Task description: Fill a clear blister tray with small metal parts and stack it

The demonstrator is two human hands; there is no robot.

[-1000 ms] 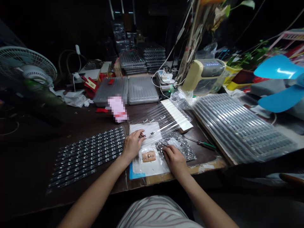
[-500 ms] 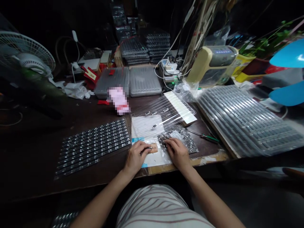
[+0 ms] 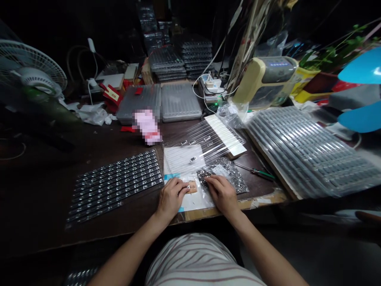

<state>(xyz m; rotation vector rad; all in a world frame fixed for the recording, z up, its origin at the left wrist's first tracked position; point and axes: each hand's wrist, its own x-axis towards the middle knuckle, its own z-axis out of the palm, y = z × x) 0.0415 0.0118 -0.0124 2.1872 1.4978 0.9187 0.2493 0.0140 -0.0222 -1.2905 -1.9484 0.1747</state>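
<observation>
My left hand (image 3: 172,197) is closed in a pinch on a small metal part (image 3: 188,186) at the left end of a small wooden block (image 3: 193,187). The block lies on a white sheet (image 3: 193,201) at the table's front edge. My right hand (image 3: 222,193) has its thumb and fingertips together at the mouth of a clear bag of small metal parts (image 3: 235,174); whatever its fingertips pinch is too small to make out. Just beyond, a clear ribbed tray (image 3: 190,157) carries a few loose metal pieces.
On the left lies a tray filled with rows of dark metal parts (image 3: 116,184). A green-handled screwdriver (image 3: 262,173) rests right of the bag. Stacked clear trays (image 3: 309,151) cover the right side. A fan (image 3: 32,67) stands at far left, a cream-coloured machine (image 3: 264,83) at the back.
My left fingers have shifted slightly, and the metal part in them shows more plainly at the block. My right hand stays at the bag, its fingertips moved a little. The view has shifted slightly.
</observation>
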